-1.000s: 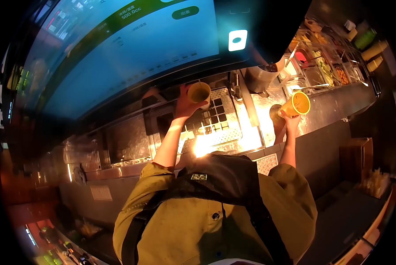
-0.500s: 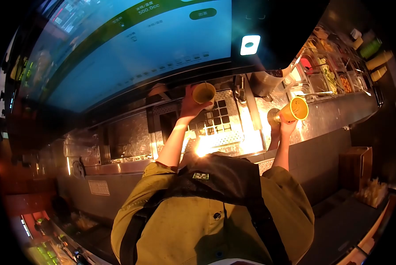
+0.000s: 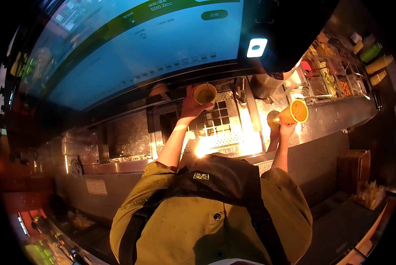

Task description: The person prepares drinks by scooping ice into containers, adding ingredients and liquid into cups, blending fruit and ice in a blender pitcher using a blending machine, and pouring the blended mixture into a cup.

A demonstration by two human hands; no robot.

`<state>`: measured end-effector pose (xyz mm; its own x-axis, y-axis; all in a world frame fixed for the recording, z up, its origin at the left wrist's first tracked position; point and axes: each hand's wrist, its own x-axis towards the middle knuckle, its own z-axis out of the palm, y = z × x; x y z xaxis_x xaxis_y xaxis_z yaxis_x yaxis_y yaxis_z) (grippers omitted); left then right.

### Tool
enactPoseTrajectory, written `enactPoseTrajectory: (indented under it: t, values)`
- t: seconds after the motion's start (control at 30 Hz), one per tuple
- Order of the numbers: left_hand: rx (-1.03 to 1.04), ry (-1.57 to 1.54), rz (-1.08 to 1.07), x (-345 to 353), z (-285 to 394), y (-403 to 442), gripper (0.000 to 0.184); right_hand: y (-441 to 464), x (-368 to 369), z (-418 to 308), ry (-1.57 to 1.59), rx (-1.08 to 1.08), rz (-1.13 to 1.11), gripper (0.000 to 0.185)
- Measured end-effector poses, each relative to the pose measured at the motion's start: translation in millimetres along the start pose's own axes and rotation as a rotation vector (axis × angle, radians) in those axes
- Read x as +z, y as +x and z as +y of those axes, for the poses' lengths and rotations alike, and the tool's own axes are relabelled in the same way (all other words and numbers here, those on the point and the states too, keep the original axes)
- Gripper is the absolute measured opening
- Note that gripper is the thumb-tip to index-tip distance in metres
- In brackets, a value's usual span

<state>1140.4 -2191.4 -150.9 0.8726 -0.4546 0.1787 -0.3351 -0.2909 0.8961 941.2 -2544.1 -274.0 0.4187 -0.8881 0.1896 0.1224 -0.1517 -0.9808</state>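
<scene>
My left hand (image 3: 191,107) is wrapped around the side of a paper cup (image 3: 205,94), holding it below the front edge of the screen unit and above a grated drip tray (image 3: 213,138). The cup's mouth faces up; what it contains is too dim to make out. On the right, my right hand (image 3: 287,128) grips a yellow-looking cup (image 3: 298,111) by its lower part. That cup is tilted, its open mouth toward me, over the metal counter. Beside this hand is a small round metal object (image 3: 273,117), partly hidden.
A large lit screen (image 3: 162,48) overhangs the counter. A metal pot (image 3: 265,85) and a small tap-like fitting (image 3: 241,90) stand behind the tray. Several topping containers (image 3: 328,81) line the right. A cardboard box (image 3: 353,168) sits at lower right.
The camera view has tilted slightly, so the screen appears a little lower and further right. The cup in my right hand has turned slightly; both hands keep their grips.
</scene>
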Motion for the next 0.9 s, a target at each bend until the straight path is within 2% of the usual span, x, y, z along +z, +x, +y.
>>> enactPoseTrajectory:
  t: [0.23,0.33,0.9]
  values:
    - [0.096,0.158,0.011,0,-1,1,0.097,2,-1,5,-0.001,0.023,-0.008,0.075]
    - [0.035,0.045,-0.005,-1,-2,0,0.098,2,-1,5,0.007,0.015,-0.014,0.075]
    - [0.028,0.005,-0.009,1,1,0,0.105,-3,6,-10,0.000,0.011,0.024,0.074]
